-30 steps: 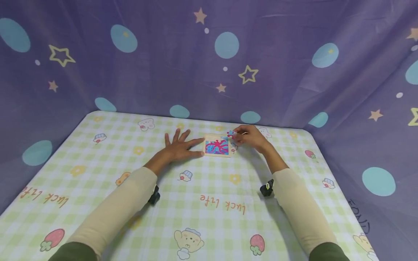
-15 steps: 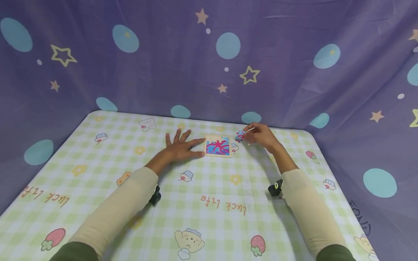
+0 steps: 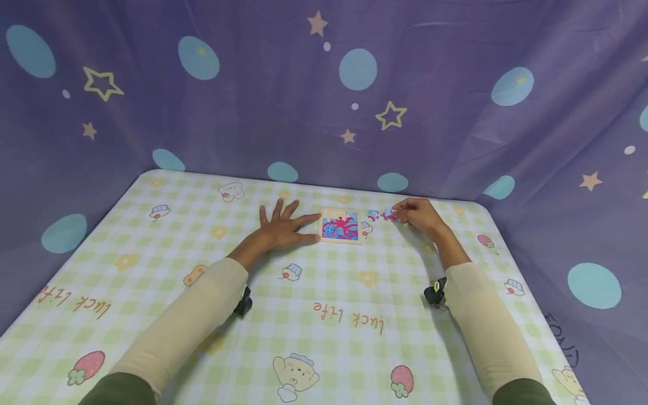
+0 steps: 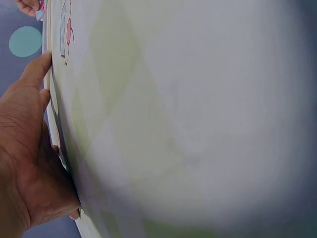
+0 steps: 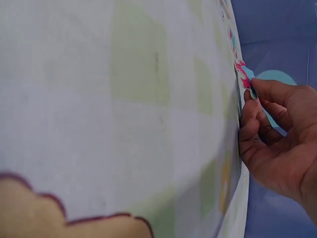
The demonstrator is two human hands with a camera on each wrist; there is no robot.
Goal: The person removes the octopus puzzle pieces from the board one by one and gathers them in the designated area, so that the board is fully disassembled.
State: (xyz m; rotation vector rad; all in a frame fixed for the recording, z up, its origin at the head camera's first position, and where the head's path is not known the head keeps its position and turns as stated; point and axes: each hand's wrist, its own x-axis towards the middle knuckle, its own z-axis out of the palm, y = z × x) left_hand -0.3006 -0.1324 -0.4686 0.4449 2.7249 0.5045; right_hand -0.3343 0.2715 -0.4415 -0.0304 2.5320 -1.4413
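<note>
Pink-and-blue, 1 jigsaw piece [image 3: 388,214] is pinched and partly hidden by the right hand [image 3: 419,216], just beside another piece [image 3: 373,215] on the checked cloth [image 3: 334,281]. The left hand [image 3: 280,232], fingers spread, touches the flat wooden frame [image 3: 331,214], whose puzzle detail is too small to tell.

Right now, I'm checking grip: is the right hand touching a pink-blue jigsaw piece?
Touching: right wrist view shows the right hand pinching one piece by its edge.

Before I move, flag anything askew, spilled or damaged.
The puzzle has a bare patch at its upper left, with a loose piece lying to its right. So it looks incomplete; nothing seems spilled or damaged.
</note>
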